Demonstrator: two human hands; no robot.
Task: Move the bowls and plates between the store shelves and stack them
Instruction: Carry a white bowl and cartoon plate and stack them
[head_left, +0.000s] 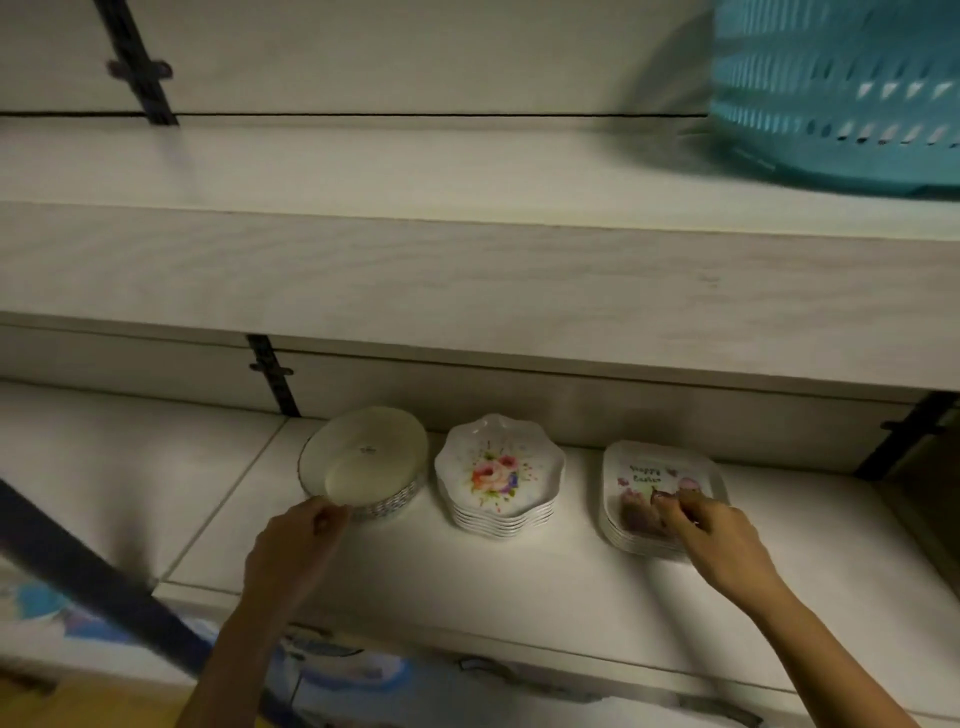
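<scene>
On the lower shelf (519, 587) stand three stacks. At the left is a stack of cream bowls (363, 462) with a blue-patterned outside; the top bowl is tilted, and my left hand (298, 540) pinches its near rim. In the middle sits a stack of scalloped floral plates (500, 473), untouched. At the right is a stack of square Easter plates (649, 483); my right hand (719, 535) rests its fingers on the top plate's near right part, fingers bent.
A thick upper shelf (467, 280) overhangs the stacks. A teal plastic basket (841, 88) stands on it at the far right. Dark brackets (272, 374) run up the back wall. Below the shelf front lie packaged goods (343, 670).
</scene>
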